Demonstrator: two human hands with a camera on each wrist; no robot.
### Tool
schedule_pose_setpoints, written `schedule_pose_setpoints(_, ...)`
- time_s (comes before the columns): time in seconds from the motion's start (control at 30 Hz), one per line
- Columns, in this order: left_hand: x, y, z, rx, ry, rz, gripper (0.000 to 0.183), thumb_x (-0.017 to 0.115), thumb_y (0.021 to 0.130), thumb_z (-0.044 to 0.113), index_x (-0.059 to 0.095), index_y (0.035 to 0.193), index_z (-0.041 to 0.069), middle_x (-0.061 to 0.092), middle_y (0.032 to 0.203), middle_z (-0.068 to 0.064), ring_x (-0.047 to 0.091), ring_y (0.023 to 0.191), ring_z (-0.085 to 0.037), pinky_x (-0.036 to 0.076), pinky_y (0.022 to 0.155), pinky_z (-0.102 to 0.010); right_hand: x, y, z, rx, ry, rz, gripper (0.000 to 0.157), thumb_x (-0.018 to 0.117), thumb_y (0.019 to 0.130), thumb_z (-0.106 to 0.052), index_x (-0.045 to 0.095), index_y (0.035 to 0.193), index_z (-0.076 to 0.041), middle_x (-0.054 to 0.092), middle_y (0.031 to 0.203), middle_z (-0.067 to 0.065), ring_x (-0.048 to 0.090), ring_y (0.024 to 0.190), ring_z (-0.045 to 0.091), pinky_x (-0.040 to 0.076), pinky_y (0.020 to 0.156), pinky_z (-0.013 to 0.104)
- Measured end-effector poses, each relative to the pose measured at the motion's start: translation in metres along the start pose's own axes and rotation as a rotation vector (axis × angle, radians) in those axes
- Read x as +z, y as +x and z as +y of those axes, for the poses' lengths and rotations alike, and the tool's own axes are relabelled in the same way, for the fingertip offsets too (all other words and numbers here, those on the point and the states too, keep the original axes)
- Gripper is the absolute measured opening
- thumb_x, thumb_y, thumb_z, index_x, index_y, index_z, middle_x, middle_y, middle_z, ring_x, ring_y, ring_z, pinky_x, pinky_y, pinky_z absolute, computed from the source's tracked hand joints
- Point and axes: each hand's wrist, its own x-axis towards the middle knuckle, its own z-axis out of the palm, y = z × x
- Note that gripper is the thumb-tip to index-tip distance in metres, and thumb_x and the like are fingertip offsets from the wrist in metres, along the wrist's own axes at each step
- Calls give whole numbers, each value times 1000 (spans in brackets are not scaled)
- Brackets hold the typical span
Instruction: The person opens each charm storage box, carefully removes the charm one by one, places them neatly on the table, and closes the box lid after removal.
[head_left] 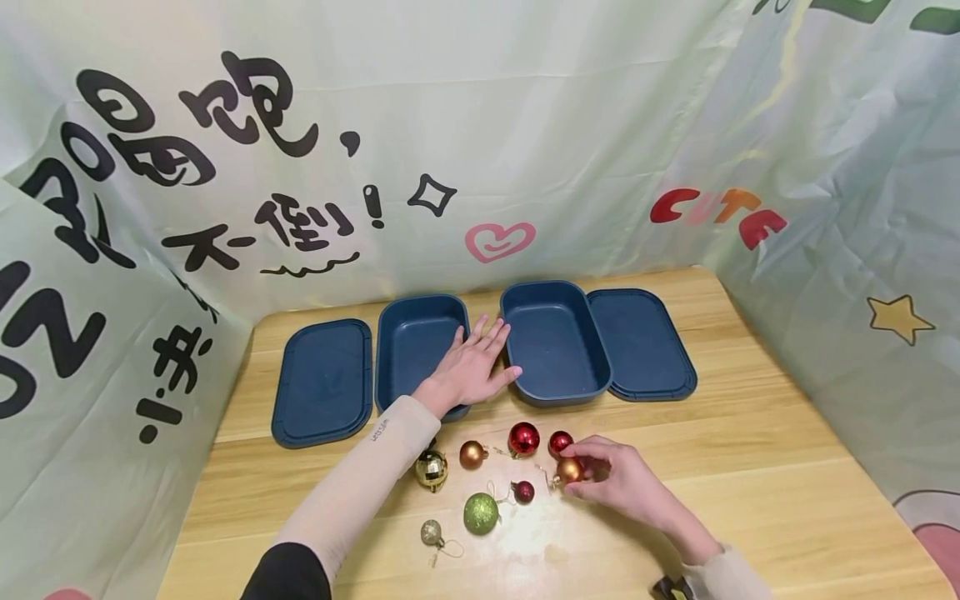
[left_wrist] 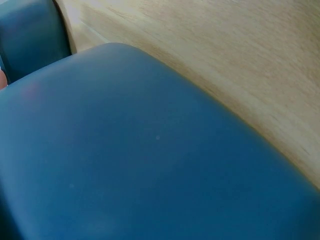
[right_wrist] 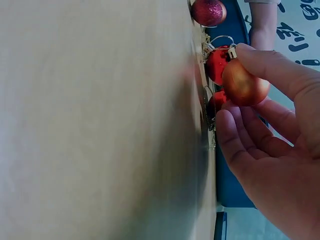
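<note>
My right hand pinches a shiny copper Christmas ball between thumb and fingers, low over the table. In the right wrist view, the thumb and fingers sit round this copper ball. Just behind it lies a small red ball; a bigger red ball is to its left. With fingers spread, my left hand reaches across the gap between two blue boxes, its fingertips at the rim of the right box. The left box is partly hidden by that hand and sleeve.
Other balls lie in front: copper, gold, dark red, glittery green and small pale gold. Blue lids flank the boxes, one left, one right. Printed cloth hangs round the wooden table.
</note>
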Motion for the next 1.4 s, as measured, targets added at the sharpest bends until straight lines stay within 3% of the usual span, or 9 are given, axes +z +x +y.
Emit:
schedule_pose_setpoints(0.13, 0, 0, -1, 2, 5, 1, 87, 32, 107, 70, 15, 171, 14, 14, 179, -7, -2, 166, -27, 12, 131, -64, 1, -2, 0, -3, -39, -3, 46, 94, 78, -18, 77, 120, -9, 76, 112, 0, 68, 96, 6, 61, 84, 25)
schedule_pose_setpoints(0.63, 0, 0, -1, -1, 8, -7, 87, 30, 107, 70, 12, 172, 15, 13, 179, -6, -3, 166, -26, 12, 131, -63, 5, -3, 2, 4, -52, -20, 42, 94, 78, -16, 77, 116, -11, 74, 106, -4, 60, 86, 3, 56, 72, 23)
schedule_pose_setpoints(1.4, 1, 1, -2, 8, 8, -5, 87, 31, 107, 71, 15, 171, 14, 13, 179, -7, -3, 166, -27, 13, 131, -64, 5, -2, 0, -25, -76, -15, 41, 94, 77, -15, 77, 113, -13, 70, 95, -8, 62, 81, 11, 54, 68, 23)
